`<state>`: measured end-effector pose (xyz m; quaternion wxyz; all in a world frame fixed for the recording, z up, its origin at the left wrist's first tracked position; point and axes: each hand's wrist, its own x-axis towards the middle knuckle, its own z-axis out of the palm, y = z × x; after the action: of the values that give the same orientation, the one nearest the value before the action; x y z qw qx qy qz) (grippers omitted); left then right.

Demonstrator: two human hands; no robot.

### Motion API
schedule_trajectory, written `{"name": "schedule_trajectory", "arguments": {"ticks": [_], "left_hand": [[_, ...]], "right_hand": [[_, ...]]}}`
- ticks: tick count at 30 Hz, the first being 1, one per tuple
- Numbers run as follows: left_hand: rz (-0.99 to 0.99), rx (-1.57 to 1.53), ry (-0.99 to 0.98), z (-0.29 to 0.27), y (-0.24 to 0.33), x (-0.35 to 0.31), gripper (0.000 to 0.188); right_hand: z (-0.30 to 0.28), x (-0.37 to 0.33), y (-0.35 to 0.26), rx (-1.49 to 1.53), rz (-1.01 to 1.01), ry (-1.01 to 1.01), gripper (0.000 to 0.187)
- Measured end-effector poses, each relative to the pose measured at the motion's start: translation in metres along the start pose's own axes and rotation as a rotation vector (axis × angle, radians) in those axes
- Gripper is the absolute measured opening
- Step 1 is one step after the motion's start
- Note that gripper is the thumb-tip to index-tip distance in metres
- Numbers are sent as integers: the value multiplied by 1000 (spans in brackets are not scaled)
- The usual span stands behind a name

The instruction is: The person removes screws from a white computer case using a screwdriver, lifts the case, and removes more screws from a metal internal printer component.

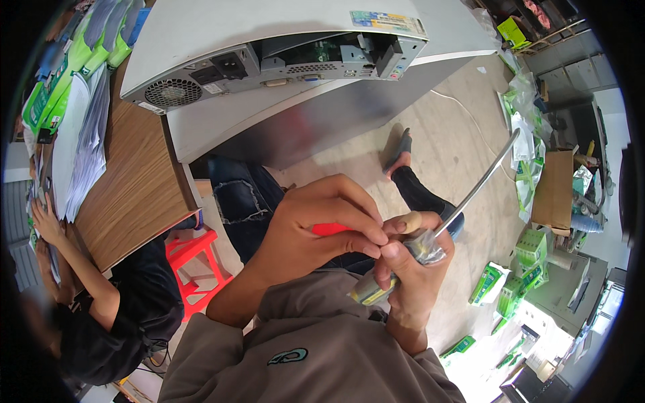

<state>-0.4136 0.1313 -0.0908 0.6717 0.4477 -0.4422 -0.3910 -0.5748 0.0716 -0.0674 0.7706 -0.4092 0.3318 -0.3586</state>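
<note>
My right hand (420, 269) is wrapped round the clear and yellowish handle of a screwdriver (478, 183). Its long metal shaft points up and to the right. A tan covering sits on one of this hand's fingertips. My left hand (316, 221) meets it at the fingertips, thumb and fingers pinched together; whatever lies between them is too small to make out. Something red (329, 229) shows behind the left fingers. Beyond both hands a computer case (275, 75) lies on its side, its back panel with ports, fan grille and an uncovered gap facing me.
The case rests on a white-topped desk (222, 124). To the left, a person's hand (47, 221) touches papers (91, 144) on a wooden table (138, 174), with a red stool (195, 265) below. Green packages (489, 283) and a cardboard box (552, 188) lie at right. Another person's foot (399, 154) is ahead.
</note>
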Motion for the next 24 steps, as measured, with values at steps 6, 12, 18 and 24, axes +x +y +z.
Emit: {"name": "schedule_trajectory", "arguments": {"ticks": [6,12,18,24], "left_hand": [[32,118,9,4,2,1,22],[100,273,28,6,3,0,23],[217,427,31,6,-6,-3,24],[306,462,9,7,-13,-6,28]], "right_hand": [[-2,1,-2,3,32,41,22],[-3,3,-7,-86,70,54,21],[-3,3,-8,-179,55,88,22],[-3,3,-10,-194,54,96,23]]}}
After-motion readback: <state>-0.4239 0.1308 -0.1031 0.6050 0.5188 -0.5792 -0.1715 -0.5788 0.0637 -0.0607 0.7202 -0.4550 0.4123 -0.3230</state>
